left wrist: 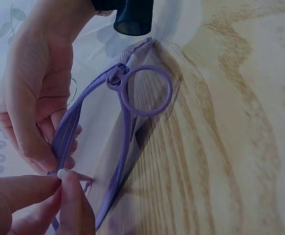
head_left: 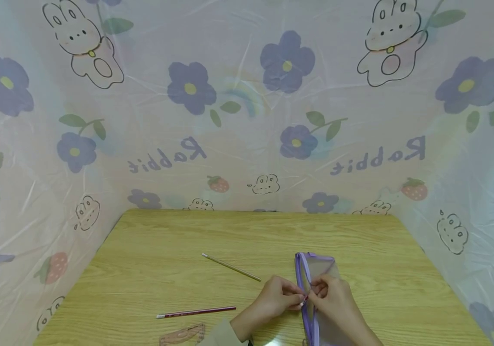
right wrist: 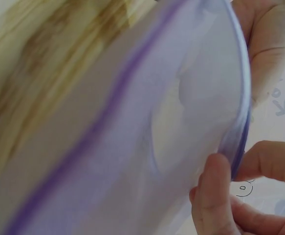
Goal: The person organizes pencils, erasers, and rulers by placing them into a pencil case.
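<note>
My left hand (head_left: 274, 298) pinches a thin, pencil-like red stick with a white rounded end (left wrist: 62, 173) between thumb and finger, right at the pouch's mouth. Much of that stick is hidden, so I cannot tell its exact kind. My right hand (head_left: 335, 298) grips the purple zipper edge of a see-through pouch (head_left: 324, 269). The pouch's zipper is undone and its mouth gapes, as the right wrist view shows from close by. A round purple ring pull (left wrist: 147, 115) hangs from one end of the zipper.
Left of the hands lie a gold pencil (head_left: 231, 266) and a dark red pencil (head_left: 199, 312) with a white end. A clear pinkish measuring piece (head_left: 183, 334) sits at the front edge. The wooden table (head_left: 164, 240) meets rabbit-printed sheeting (head_left: 238, 158) at its back and sides.
</note>
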`<state>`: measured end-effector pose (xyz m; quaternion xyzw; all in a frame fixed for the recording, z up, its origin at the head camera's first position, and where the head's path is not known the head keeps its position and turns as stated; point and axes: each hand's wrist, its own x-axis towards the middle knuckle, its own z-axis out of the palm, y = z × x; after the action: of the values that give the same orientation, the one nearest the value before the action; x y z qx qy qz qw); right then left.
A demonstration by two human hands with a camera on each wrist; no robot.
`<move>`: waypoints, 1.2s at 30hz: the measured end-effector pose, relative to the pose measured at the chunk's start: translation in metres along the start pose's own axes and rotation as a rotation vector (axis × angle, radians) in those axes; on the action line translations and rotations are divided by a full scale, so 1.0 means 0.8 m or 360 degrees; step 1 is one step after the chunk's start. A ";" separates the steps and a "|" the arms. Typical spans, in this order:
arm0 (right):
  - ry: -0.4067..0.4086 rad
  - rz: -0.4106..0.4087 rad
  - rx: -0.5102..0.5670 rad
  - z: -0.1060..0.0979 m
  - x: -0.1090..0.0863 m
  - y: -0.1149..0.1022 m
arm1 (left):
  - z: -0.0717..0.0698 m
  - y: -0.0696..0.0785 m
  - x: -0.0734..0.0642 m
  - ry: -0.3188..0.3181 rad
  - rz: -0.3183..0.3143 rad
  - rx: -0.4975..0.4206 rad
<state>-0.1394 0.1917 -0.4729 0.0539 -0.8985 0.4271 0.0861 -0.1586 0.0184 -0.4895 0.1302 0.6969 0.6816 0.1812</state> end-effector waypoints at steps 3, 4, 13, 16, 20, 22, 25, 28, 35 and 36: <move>-0.0008 0.0003 -0.0004 -0.001 0.001 0.001 | 0.002 0.002 -0.001 -0.0013 0.0003 0.0010; -0.0011 0.0007 -0.0003 -0.002 0.001 0.002 | 0.003 0.002 -0.001 -0.0014 0.0003 0.0012; -0.0034 0.0023 0.0033 -0.008 0.000 -0.001 | 0.012 -0.002 -0.001 -0.0060 0.0012 -0.0026; -0.0026 0.0025 0.0037 -0.010 0.000 -0.001 | 0.015 -0.002 -0.002 -0.0090 0.0019 -0.0082; -0.0001 0.0021 0.0050 -0.012 0.001 -0.002 | 0.017 0.000 -0.004 -0.0115 0.0011 -0.0118; 0.0010 0.0020 0.0061 -0.012 0.002 -0.002 | 0.017 0.001 -0.004 -0.0115 0.0013 -0.0105; 0.0018 0.0031 0.0087 -0.013 0.003 -0.003 | 0.015 0.002 -0.005 -0.0115 0.0026 -0.0060; 0.0027 0.0057 0.0102 -0.013 0.003 -0.004 | 0.011 0.003 -0.004 -0.0117 0.0043 -0.0024; 0.0033 0.0103 0.0096 -0.014 0.002 -0.002 | 0.003 0.003 -0.003 -0.0089 0.0061 0.0055; 0.0029 0.0103 0.0097 -0.014 0.002 -0.002 | 0.001 0.003 -0.003 -0.0082 0.0065 0.0064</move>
<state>-0.1397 0.1992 -0.4645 0.0234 -0.8855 0.4573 0.0788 -0.1560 0.0185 -0.4866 0.1657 0.7028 0.6673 0.1823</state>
